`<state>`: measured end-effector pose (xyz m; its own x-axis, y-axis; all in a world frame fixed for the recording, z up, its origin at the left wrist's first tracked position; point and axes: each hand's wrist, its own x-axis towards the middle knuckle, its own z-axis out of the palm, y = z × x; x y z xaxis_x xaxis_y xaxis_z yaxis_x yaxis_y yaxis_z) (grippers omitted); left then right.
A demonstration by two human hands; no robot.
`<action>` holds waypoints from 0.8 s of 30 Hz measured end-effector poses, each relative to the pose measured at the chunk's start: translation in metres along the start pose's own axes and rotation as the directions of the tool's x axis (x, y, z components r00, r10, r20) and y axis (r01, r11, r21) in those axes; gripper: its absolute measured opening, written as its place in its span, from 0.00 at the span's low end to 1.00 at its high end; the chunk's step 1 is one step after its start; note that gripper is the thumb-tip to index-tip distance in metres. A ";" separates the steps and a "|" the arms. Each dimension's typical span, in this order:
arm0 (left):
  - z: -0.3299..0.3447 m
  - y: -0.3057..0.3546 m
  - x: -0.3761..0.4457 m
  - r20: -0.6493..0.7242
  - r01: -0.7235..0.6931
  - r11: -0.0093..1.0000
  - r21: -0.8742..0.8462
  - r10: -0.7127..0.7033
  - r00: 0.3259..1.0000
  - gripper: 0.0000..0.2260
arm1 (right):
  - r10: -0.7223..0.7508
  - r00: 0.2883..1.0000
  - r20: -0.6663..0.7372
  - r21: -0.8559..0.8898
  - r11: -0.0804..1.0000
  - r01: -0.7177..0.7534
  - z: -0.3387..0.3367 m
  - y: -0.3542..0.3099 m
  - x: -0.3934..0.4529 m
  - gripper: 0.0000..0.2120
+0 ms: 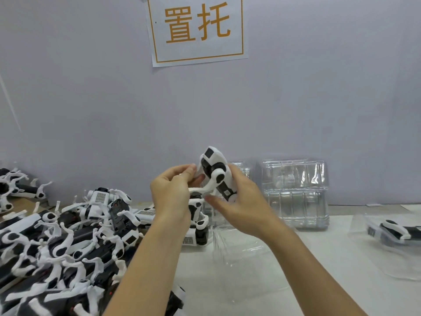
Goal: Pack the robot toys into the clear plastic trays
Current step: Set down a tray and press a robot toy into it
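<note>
White-and-black plastic, a robot toy [216, 173] is held up in mid-air above the table [296, 281], tilted with its head end toward the wall. A person's right hand [237, 208] wraps around the toy's body from below and behind, fingers curled on it, while the left hand [169, 191] pinches one of its thin white limbs between thumb and fingertips. Directly beneath the hands lies an empty clear plastic tray [237, 245] on the white tabletop. Behind it, against the wall, stands a stack of clear trays [296, 192]. At the far right, another tray [387, 242] already holds a toy [396, 230]. A dense heap of unpacked robot toys [63, 242] covers the table's left side. On the wall above hangs a paper sign [197, 29] with orange characters.
</note>
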<state>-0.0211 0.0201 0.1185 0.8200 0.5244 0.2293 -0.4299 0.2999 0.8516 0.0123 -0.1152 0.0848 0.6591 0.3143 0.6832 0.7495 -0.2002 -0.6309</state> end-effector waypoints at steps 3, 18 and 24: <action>0.007 -0.014 -0.003 0.099 0.025 0.999 0.032 -0.028 0.995 0.03 | 0.013 0.992 -0.129 -0.129 0.991 -0.030 -0.003 0.007 0.001 0.15; -0.010 -0.114 -0.010 0.233 -0.020 0.482 0.876 -0.386 0.893 0.19 | 0.405 0.888 -0.216 -0.170 0.880 -0.443 -0.102 0.049 -0.011 0.07; -0.021 -0.118 -0.001 0.133 0.273 0.749 0.604 -0.433 0.892 0.19 | 0.453 0.885 0.112 -0.295 0.865 -0.405 -0.077 0.038 -0.009 0.06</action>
<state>0.0205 0.0011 0.0082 0.9675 0.2316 -0.1014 0.1303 -0.1132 0.9850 0.0397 -0.1971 0.0826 0.9154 0.2916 0.2773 0.3995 -0.5748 -0.7142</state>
